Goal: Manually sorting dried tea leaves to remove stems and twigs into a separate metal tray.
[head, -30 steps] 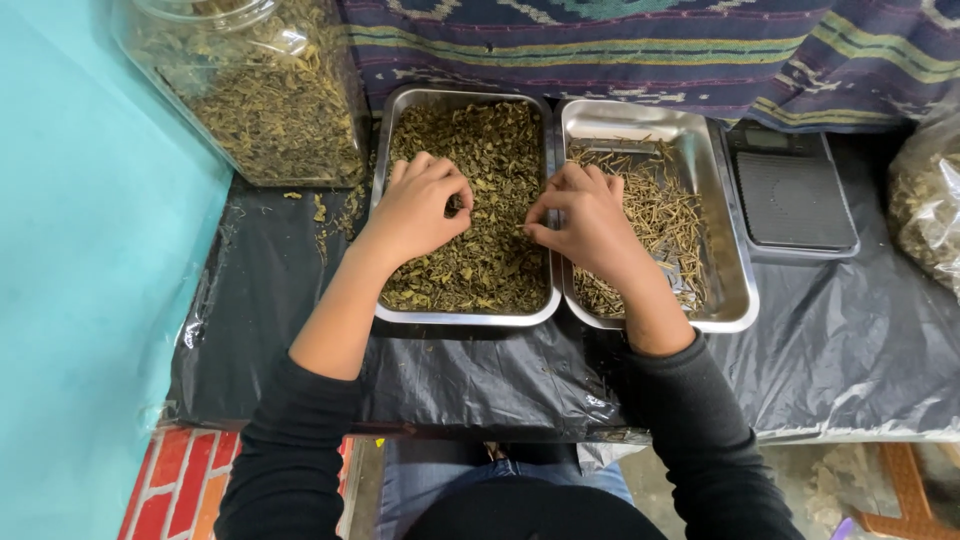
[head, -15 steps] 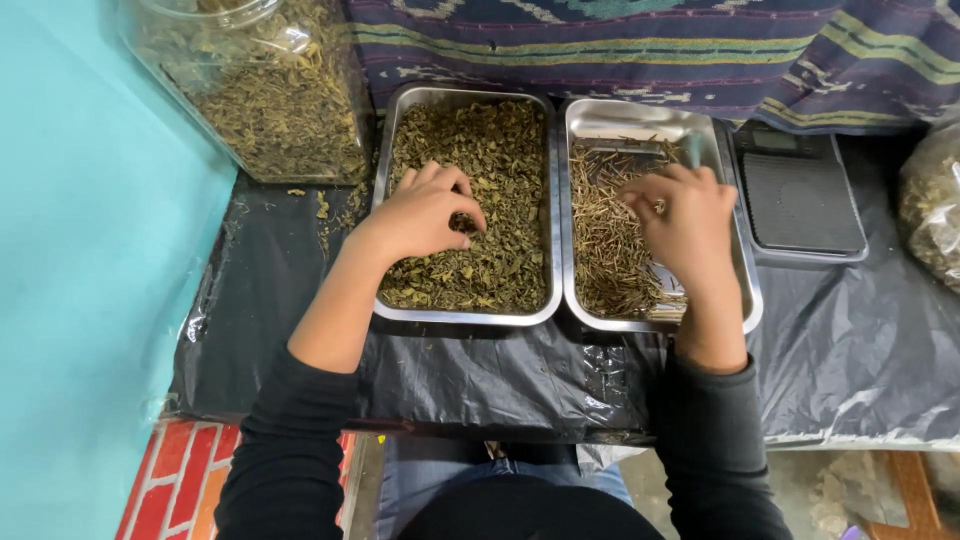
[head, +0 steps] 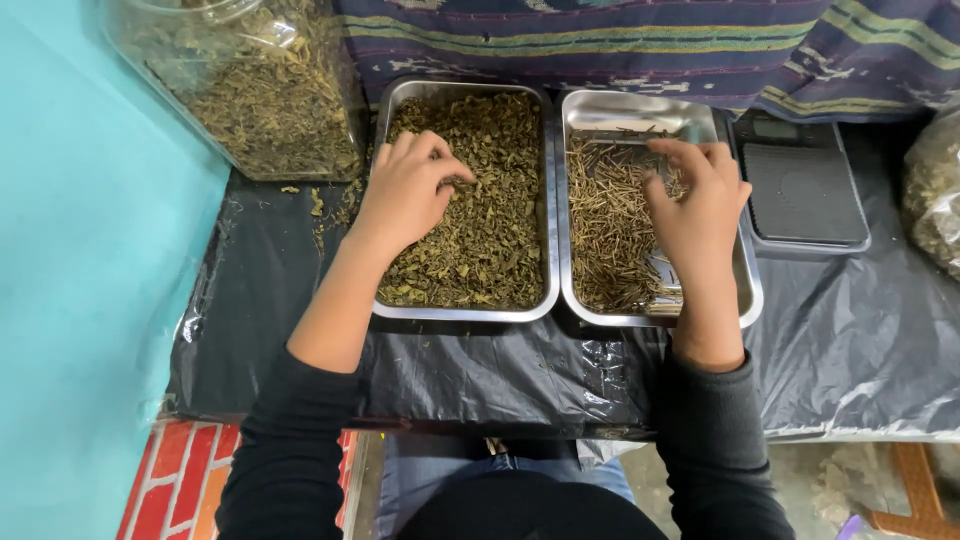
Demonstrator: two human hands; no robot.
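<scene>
Two steel trays stand side by side on black plastic sheeting. The left tray (head: 462, 313) is full of dried green leaves (head: 495, 230). My left hand (head: 405, 190) rests on them near the tray's far left, fingers curled and pinching some leaves. The right tray (head: 752, 290) holds thin dried stems (head: 605, 225) spread over its left half. Over its far right part hovers my right hand (head: 700, 205), fingers apart, with nothing visible in it.
A clear jar (head: 250, 90) of dried leaves stands at the far left. A black digital scale (head: 805, 185) lies right of the trays, and a plastic bag of leaves (head: 935, 200) beyond it. A striped cloth (head: 620, 40) runs along the back, a teal wall (head: 90, 300) on the left.
My right hand went from the left tray's edge across to the right tray and opened over the stems. My left hand shifted slightly toward the far end of its tray.
</scene>
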